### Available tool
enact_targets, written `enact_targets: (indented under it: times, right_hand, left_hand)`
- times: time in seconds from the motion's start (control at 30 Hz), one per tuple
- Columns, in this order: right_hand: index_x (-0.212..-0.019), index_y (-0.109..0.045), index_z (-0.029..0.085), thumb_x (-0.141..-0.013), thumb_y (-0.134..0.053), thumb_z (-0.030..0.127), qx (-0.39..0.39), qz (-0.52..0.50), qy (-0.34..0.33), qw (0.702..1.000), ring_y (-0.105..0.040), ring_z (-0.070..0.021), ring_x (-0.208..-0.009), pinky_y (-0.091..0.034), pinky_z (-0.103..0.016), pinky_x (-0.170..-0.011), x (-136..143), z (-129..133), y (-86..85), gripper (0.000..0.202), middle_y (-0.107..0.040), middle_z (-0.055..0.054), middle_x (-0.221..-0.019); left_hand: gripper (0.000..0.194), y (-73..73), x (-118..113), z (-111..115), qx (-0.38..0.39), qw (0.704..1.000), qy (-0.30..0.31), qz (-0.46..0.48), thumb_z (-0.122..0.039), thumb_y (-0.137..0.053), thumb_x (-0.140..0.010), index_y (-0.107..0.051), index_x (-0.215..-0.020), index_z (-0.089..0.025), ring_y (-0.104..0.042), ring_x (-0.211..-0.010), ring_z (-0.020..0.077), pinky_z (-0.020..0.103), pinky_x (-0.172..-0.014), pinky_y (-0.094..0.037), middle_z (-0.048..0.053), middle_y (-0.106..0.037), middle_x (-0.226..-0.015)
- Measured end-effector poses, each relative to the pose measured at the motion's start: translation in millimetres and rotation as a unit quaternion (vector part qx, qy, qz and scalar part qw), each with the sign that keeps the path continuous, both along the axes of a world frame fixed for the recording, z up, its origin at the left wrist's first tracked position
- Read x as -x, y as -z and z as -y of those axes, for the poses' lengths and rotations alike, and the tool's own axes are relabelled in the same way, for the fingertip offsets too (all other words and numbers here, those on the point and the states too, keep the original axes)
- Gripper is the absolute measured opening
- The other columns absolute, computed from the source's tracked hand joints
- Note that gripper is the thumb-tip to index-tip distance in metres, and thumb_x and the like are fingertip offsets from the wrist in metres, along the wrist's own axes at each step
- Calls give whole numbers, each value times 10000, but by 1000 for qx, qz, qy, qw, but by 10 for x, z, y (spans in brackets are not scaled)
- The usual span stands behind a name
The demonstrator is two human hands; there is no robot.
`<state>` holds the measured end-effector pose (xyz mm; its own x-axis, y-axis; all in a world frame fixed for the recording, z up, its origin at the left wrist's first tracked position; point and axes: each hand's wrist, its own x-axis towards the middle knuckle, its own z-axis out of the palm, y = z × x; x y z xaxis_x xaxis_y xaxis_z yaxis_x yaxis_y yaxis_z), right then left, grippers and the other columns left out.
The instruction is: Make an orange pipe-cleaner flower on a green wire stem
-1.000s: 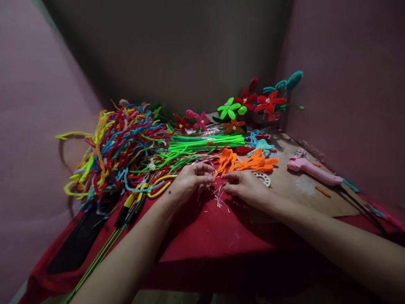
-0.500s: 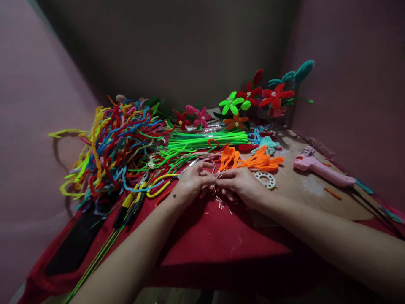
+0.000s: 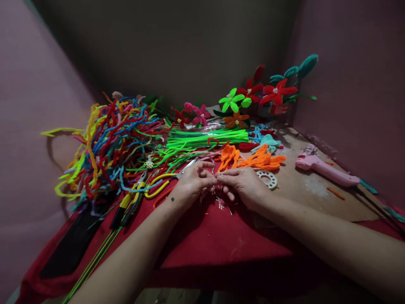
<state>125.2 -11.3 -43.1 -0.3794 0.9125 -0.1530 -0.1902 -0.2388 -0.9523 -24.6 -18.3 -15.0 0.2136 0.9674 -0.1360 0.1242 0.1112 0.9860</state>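
Observation:
My left hand point(image 3: 195, 181) and my right hand point(image 3: 243, 183) meet at the fingertips above the red cloth point(image 3: 215, 240). Both are closed in a pinch on thin pale flower stamens point(image 3: 213, 191), of which only small bits show between and under the fingers. Just below the hands, several loose white stamens point(image 3: 221, 204) lie on the cloth. Beyond my fingers rest orange pipe-cleaner petals point(image 3: 261, 159). Scissors with yellow handles point(image 3: 158, 185) lie beside my left wrist, and a white disc with holes point(image 3: 268, 179) is close to my right hand.
A tangled heap of coloured pipe cleaners point(image 3: 110, 143) fills the left. Green pipe cleaners point(image 3: 209, 139) lie at the centre back, before finished flowers point(image 3: 232, 101). Yellow-black pliers point(image 3: 131, 202) lie at left. A pink glue gun point(image 3: 329, 169) rests on cardboard point(image 3: 303, 202) at right.
My fingertips have drawn closer together, and the pale stamens that stuck up between them are now mostly hidden. The view has shifted slightly; the things on the table stay put.

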Motion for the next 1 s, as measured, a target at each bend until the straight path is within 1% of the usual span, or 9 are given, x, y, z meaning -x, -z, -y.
enact_targets:
  times: [0.23, 0.33, 0.47, 0.57, 0.63, 0.7, 0.8, 0.9, 1.0]
  right_hand:
    - [-665, -634, 131, -691, -676, 339, -19, -20, -6, 1000, -386, -49, -345, -218, -211, -344, -11, -2, -3, 214, -533, 11, -484]
    - [-668, -636, 130, -704, -667, 340, -37, -46, -3, 998, -373, -48, -368, -202, -218, -362, -24, -27, 18, 215, -517, 12, -483]
    - [-727, -658, 123, -691, -677, 300, -20, -94, 13, 995, -408, -54, -428, -251, -211, -383, -54, -70, 7, 182, -556, -10, -568]
    - [-729, -664, 124, -659, -702, 265, -11, -135, 44, 990, -466, -63, -483, -306, -198, -391, -79, -95, -27, 163, -586, -27, -646]
    - [-720, -663, 122, -642, -718, 265, -8, -147, 50, 988, -490, -66, -499, -317, -186, -386, -92, -100, -47, 172, -592, -29, -657]
    - [-713, -659, 120, -637, -725, 274, 2, -139, 40, 989, -493, -66, -482, -313, -182, -375, -100, -94, -62, 184, -594, -26, -637]
    - [-684, -643, 123, -646, -725, 286, 11, -124, 6, 992, -470, -58, -438, -292, -183, -360, -102, -67, -74, 187, -586, -13, -589]
    - [-662, -632, 117, -659, -716, 285, 16, -117, -41, 992, -469, -56, -432, -277, -182, -355, -97, -36, -77, 188, -584, -11, -572]
    - [-655, -624, 112, -656, -715, 284, 37, -110, -77, 990, -481, -59, -430, -274, -177, -350, -91, -14, -73, 194, -591, -16, -571]
  left_hand:
    - [418, -12, -12, 13, 10, 1000, 10, 3, -159, -673, -647, -484, -1020, -136, -480, -427, 77, 178, -408, -331, -51, -547, -525]
    - [421, -20, 15, 11, 32, 999, 33, 20, -168, -685, -641, -495, -1017, -142, -499, -458, 75, 176, -424, -338, -37, -562, -571]
    - [401, -42, 50, 24, 56, 996, 72, 20, -193, -686, -650, -518, -1011, -144, -481, -460, 63, 167, -396, -307, -20, -563, -634]
    - [395, -53, 48, 48, 66, 995, 74, 9, -176, -689, -643, -521, -999, -148, -469, -458, 60, 166, -389, -296, -28, -555, -631]
    - [370, -58, 41, 59, 67, 995, 70, 1, -181, -691, -645, -533, -978, -144, -467, -458, 62, 169, -384, -288, -24, -559, -630]
    - [318, -67, 37, 60, 50, 998, 41, -5, -210, -686, -662, -557, -943, -136, -461, -452, 59, 172, -386, -291, -16, -570, -639]
    - [267, -89, 37, 48, -5, 1000, -18, 14, -269, -666, -698, -589, -923, -149, -466, -459, 55, 180, -417, -324, -8, -592, -675]
    - [287, -115, 23, 49, -54, 998, -16, 33, -272, -657, -710, -610, -975, -171, -488, -500, 61, 190, -471, -364, -7, -604, -714]
    - [307, -139, -10, 77, -87, 996, 0, 13, -253, -632, -732, -622, -1030, -183, -475, -492, 60, 194, -477, -367, -24, -579, -675]
